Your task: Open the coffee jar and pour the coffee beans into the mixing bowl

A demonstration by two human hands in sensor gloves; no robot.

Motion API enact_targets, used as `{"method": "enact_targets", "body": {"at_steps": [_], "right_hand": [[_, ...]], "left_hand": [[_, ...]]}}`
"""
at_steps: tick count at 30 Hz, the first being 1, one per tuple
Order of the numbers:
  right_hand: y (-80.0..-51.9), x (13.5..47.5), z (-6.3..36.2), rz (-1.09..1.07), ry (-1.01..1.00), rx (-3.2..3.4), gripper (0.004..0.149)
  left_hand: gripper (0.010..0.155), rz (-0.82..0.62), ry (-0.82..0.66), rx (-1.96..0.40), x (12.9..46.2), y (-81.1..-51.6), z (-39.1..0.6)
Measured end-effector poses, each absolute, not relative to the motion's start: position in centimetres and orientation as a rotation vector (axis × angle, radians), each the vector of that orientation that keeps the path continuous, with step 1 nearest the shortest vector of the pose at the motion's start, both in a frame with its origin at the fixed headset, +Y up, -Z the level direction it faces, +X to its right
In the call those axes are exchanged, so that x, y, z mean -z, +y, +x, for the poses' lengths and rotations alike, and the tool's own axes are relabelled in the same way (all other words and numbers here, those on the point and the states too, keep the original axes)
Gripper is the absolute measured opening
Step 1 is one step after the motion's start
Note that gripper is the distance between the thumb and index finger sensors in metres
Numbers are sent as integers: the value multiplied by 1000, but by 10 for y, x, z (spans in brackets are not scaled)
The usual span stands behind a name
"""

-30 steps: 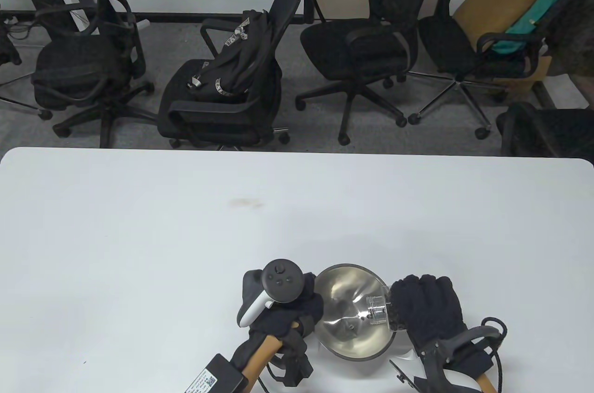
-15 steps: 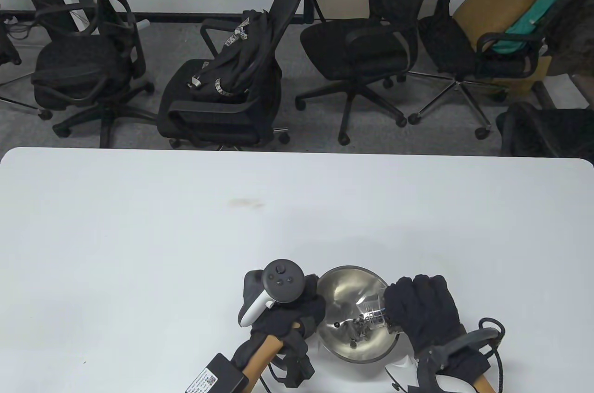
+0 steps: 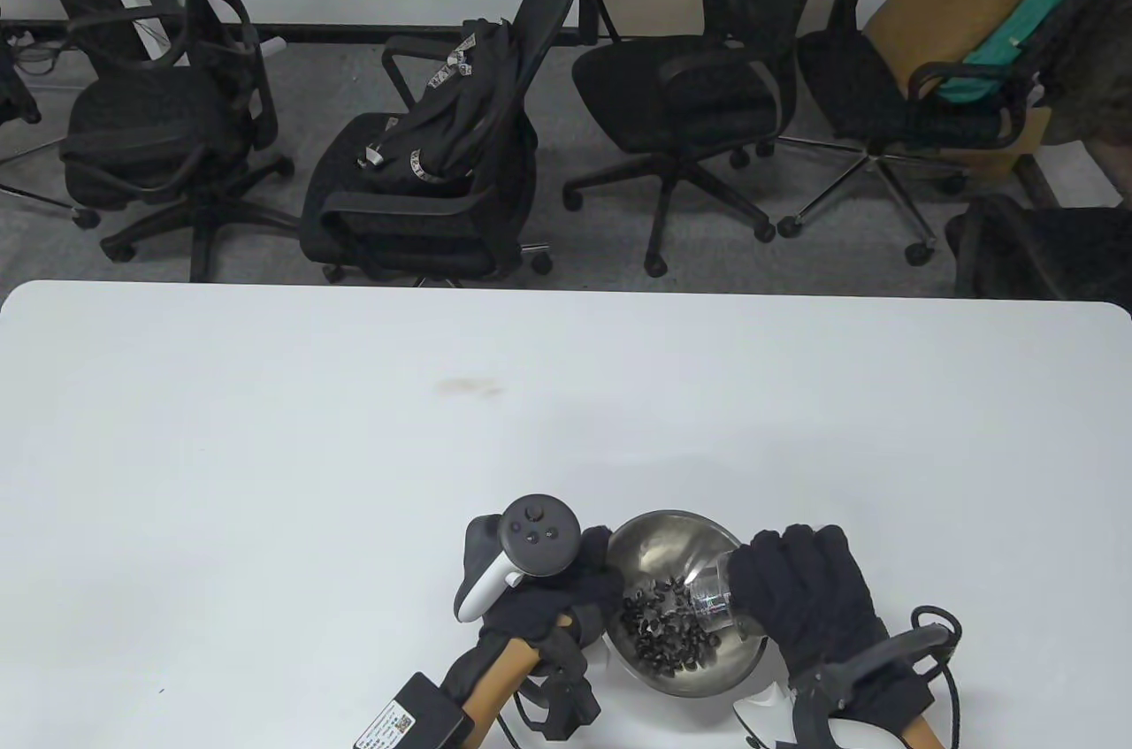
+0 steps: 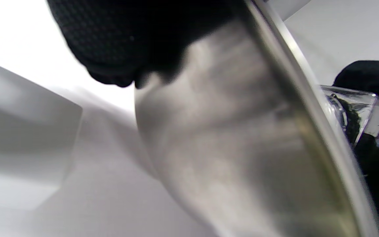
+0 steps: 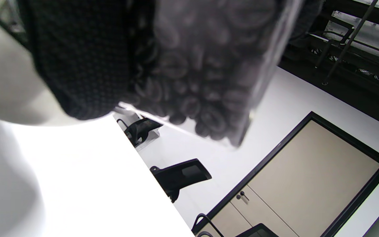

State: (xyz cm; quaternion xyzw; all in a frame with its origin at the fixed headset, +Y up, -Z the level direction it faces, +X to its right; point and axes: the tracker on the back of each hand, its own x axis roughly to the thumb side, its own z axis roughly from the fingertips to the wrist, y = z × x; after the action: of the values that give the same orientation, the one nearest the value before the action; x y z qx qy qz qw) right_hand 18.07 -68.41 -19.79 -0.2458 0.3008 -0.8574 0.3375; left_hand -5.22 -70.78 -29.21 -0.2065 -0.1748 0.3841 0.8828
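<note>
A steel mixing bowl (image 3: pixel 659 538) sits near the table's front edge, tilted toward me, with dark coffee beans (image 3: pixel 665 630) heaped in it. My right hand (image 3: pixel 800 599) grips the clear coffee jar (image 3: pixel 715 599), tipped on its side with its open mouth over the bowl. In the right wrist view the jar (image 5: pixel 209 65) still holds beans. My left hand (image 3: pixel 566 599) holds the bowl's left rim; the left wrist view shows its fingers (image 4: pixel 117 42) on the bowl's outer wall (image 4: pixel 229 148), with the jar (image 4: pixel 354 115) past the rim. The jar's lid is not in view.
The white table (image 3: pixel 354 431) stretches far back and to both sides. Several black office chairs (image 3: pixel 424 165) stand beyond its far edge. A faint stain (image 3: pixel 464 385) marks the table's middle.
My right hand has tipped the jar further down into the bowl. The bowl held only a few beans before; now a heap of beans lies in it. My left hand has stayed put.
</note>
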Motion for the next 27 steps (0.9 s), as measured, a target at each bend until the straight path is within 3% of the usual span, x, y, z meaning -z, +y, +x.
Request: {"method": "enact_targets", "body": {"at_steps": [13,27], "right_hand": [[-682,203,192,-632,775,2394,80],[-677,232,250,-564,710,3330,93]], "left_hand": [[50,-422,-374,-810,293,-708,-55],[50,-433,-360,-954,300,-706,-76]]}}
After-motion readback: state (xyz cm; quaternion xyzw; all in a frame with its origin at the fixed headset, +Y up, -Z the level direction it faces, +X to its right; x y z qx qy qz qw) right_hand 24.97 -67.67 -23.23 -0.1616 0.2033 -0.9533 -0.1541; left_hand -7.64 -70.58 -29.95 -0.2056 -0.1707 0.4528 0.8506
